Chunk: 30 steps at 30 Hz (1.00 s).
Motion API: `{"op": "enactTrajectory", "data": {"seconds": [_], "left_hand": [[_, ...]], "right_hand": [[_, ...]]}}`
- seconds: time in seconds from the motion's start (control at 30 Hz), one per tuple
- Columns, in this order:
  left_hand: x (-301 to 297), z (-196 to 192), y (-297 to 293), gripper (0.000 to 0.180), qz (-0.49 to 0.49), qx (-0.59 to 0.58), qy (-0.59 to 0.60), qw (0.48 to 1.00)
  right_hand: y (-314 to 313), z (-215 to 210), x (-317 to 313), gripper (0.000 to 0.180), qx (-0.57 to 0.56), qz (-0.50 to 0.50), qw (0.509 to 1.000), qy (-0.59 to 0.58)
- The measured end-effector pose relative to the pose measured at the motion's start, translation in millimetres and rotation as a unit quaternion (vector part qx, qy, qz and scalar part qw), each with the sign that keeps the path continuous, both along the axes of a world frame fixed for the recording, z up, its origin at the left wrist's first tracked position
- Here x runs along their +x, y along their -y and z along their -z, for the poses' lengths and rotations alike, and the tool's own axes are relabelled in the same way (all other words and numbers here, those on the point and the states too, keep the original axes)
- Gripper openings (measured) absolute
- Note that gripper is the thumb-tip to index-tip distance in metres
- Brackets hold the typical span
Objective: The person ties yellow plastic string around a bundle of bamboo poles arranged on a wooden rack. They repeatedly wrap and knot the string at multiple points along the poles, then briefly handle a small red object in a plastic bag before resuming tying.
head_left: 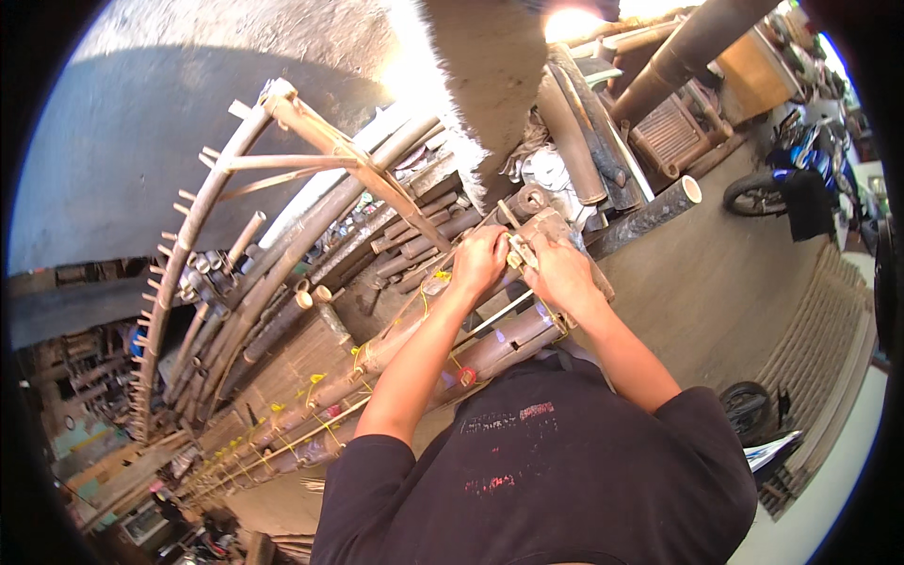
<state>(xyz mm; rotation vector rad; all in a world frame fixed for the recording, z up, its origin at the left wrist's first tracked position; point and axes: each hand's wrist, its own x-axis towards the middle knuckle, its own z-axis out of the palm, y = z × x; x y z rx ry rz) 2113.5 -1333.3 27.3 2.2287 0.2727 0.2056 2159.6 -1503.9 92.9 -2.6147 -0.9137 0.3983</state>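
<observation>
A long frame of bamboo poles [504, 347], bound with yellow ties, runs from the far lower left up to my hands in front of my body. My left hand [478, 258] is closed at the frame's upper end, its fingertips beside a small pale yellowish piece [514, 257]; what they grip is hidden. My right hand [563, 275] is closed on a short pale strip [524, 247] right next to it. A wide brown piece of bamboo [549, 224] sits just beyond my right fingers.
An arched bamboo piece with pegs [169, 247] stands at the left, near stacked bamboo poles [311, 235]. A dark bamboo tube [650, 215] lies beyond my right hand. At the far right stand a blue motorcycle [810, 169] and a ribbed bamboo mat [800, 348].
</observation>
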Motion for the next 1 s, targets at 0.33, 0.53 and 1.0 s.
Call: {"op": "enactTrajectory", "data": {"seconds": [0.33, 0.53, 1.0], "left_hand": [[-5.2, 11.5, -5.5, 0.021, 0.001, -0.006, 0.007, 1.000], [-6.7, 5.5, -4.2, 0.018, -0.034, -0.002, -0.023, 0.999], [1.1, 34.4, -9.5, 0.016, -0.115, -0.298, -0.040, 0.947]], "right_hand": [[-21.6, -3.2, 0.9, 0.039, -0.171, -0.029, 0.985, 0.010], [-6.2, 18.2, 2.3, 0.036, -0.095, -0.050, 0.994, 0.025], [-0.9, -0.1, 9.4, 0.036, -0.066, -0.094, 0.993, -0.009]]}}
